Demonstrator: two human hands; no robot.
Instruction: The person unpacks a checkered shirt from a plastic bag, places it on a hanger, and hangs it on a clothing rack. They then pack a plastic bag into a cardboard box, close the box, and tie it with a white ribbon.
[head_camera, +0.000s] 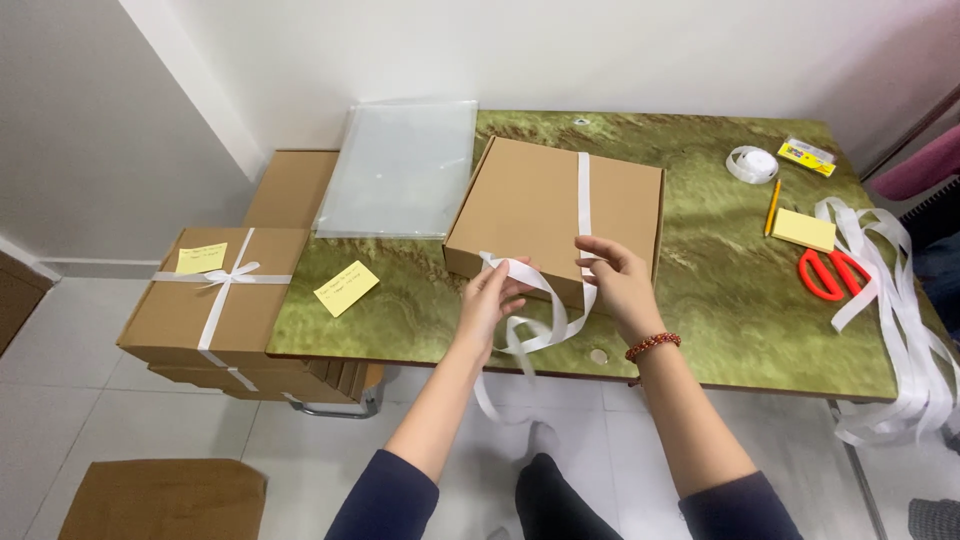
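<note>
From the head view, both hands are at the near edge of the green marbled table (720, 330), working on a flat brown cardboard box (540, 205). The box is plain, shallow and squarish, turned slightly askew, with one strip of white ribbon (584, 190) running straight across its lid from the far side to the near side. The left hand (487, 297) pinches a loop of that ribbon just off the box's front corner, fingers closed on it. The right hand (620, 282) rests on the box's near edge, fingertips pressing the ribbon down. The slack curls between the hands and dangles below the table edge. To the left sits a tied box (215, 300) wearing a bow. Off right lie red scissors (832, 272) and a loose ribbon pile (900, 330).
</note>
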